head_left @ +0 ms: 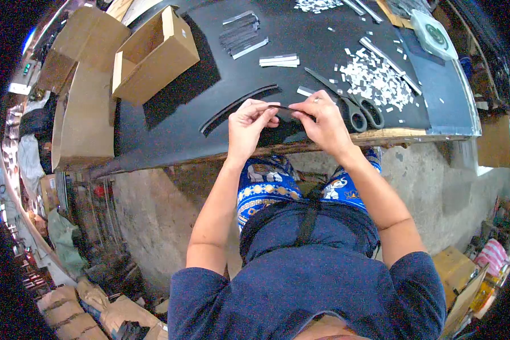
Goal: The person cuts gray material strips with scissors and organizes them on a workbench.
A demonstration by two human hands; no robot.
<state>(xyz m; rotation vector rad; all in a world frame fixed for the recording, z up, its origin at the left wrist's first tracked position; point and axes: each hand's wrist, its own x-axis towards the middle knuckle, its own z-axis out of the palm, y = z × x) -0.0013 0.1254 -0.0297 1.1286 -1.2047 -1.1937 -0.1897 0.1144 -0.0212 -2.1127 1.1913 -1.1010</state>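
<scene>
My left hand and my right hand meet over the front edge of the dark tabletop, each pinching one end of a thin black strip. A longer, curved black strip lies on the table just left of my left hand. To the right of my right hand rest black-handled scissors, their blades pointing up and left. A small white strip lies just beyond my right fingers. Fingertips partly hide the held strip's ends.
An open cardboard box stands at the table's left, beside larger cardboard. White cut pieces are heaped at right. Bundled dark strips and white strips lie farther back. A clear plastic container sits at the far right.
</scene>
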